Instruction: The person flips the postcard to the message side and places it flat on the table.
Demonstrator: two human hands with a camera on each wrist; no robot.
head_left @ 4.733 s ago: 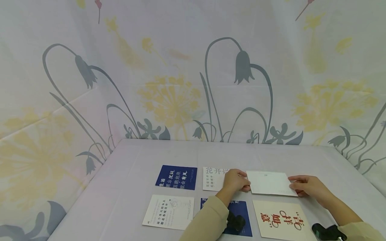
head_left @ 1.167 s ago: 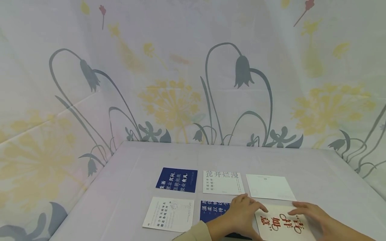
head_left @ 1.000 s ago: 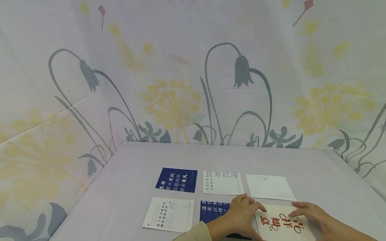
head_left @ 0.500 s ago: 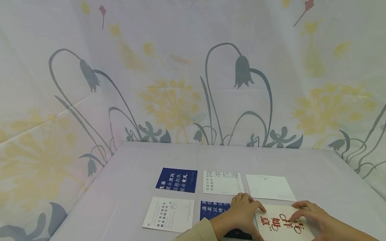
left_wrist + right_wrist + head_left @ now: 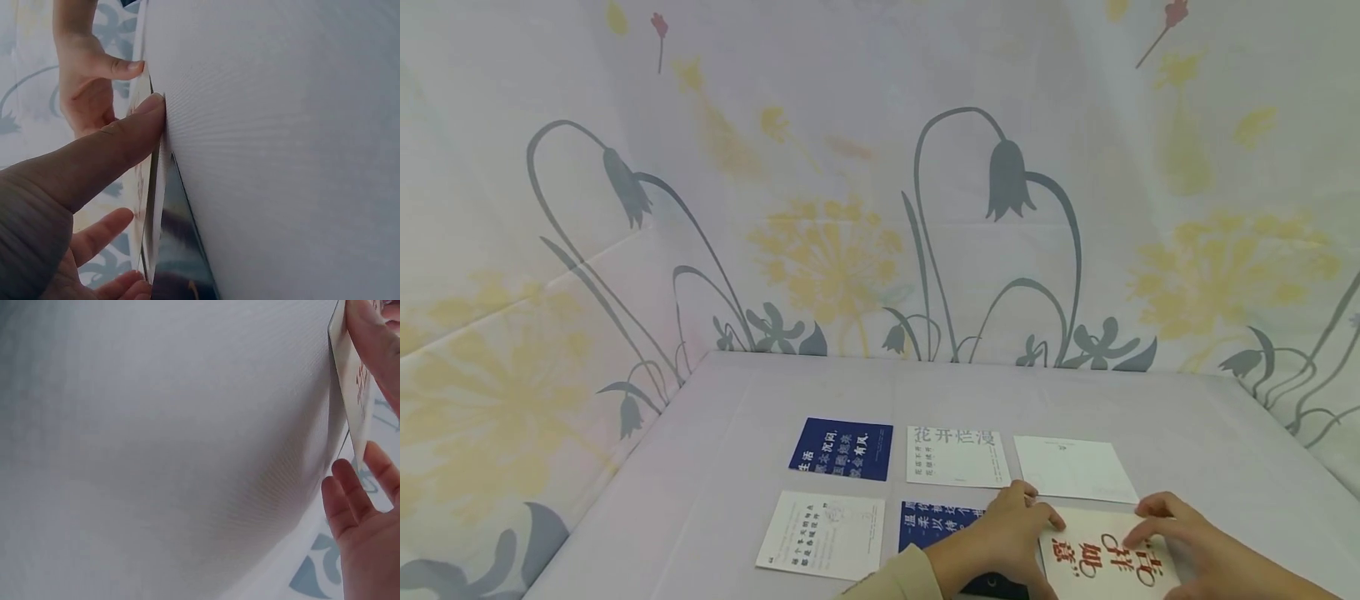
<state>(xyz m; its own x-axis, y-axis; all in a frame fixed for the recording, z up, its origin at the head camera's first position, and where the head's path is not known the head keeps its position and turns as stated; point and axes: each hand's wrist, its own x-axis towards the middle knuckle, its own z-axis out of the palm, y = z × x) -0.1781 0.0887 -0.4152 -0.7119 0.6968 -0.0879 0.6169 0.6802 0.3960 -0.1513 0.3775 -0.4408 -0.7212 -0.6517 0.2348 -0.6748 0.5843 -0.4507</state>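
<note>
A cream postcard with red Chinese characters lies at the near right of the row, between my two hands. My left hand holds its left side, the thumb at the near edge and the fingers spread toward the far corner. On the opposite side my right hand grips the right edge, index finger bent over the far corner. In the right wrist view the card shows edge-on between thumb and fingers, with a shadow under it. A dark blue postcard is partly hidden behind my left hand.
Behind lie a blue card, a white card with grey characters and a nearly blank white card. A white card with black writing is at the near left. A flower-printed curtain stands behind the table.
Several seconds ago both hands were at the nearly blank card in the back row; they have come down to the cream card. Over the last second only slight finger shifts show.
</note>
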